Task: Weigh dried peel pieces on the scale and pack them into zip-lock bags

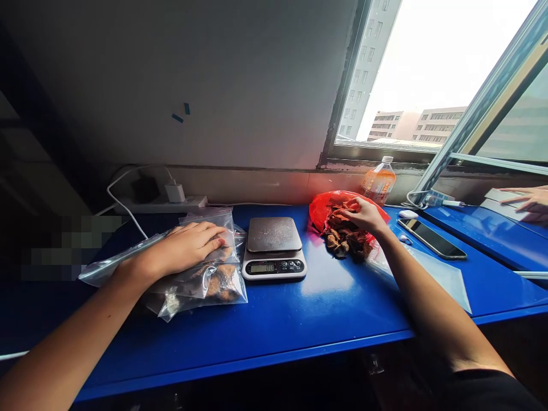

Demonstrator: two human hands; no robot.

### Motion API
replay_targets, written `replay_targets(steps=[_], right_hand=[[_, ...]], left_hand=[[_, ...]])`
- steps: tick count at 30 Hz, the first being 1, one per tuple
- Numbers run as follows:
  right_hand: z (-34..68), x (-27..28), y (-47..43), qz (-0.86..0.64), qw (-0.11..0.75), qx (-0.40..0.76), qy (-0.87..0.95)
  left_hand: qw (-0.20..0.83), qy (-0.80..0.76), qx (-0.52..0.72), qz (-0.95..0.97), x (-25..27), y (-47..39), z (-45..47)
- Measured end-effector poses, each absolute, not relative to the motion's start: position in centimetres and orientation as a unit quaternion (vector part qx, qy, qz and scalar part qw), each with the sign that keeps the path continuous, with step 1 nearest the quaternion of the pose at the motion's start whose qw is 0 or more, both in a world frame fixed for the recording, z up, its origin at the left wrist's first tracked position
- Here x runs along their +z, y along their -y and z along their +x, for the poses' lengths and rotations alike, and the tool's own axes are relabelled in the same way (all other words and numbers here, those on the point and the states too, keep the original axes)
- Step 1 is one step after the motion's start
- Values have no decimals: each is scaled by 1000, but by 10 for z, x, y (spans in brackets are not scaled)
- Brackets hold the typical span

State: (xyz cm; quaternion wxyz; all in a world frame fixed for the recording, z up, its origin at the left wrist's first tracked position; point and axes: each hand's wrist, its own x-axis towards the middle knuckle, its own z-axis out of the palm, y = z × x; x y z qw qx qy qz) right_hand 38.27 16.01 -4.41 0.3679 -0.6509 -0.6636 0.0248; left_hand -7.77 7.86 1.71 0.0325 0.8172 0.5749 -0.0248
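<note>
Left forearm (98, 319) foremost, left hand (192, 242) resting on bags (226, 285), grip unclenched; right hand (366, 217) at dried pieces (342, 245) in red bag (317, 208), can't make out its grip; scale (274, 237) between hands, on table (334, 314)

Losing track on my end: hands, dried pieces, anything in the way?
Left hand resting on plastic bags. Right hand at dried pieces, red bag around them. Scale between hands; nothing seen blocking either.
</note>
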Motion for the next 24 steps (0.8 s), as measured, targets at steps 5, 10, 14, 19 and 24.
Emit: replay_targets(steps=[5,10,14,19,24], right_hand=[[377,-46,-166,-612,389,55,686],[384,-48,-168,-645,344,19,682],[384,-44,-160,-640,296,36,708],[378,-36,-152,-626,248,53,737],[375,-38,-153,-643,246,57,723]], left_hand=[[31,-579,-12,814,18,-78,-77],[30,-584,-26,811,19,-78,-75],[30,-582,-24,812,18,-79,-75],[32,-580,-22,814,16,-80,-78],[27,-580,-35,814,17,-79,-79]])
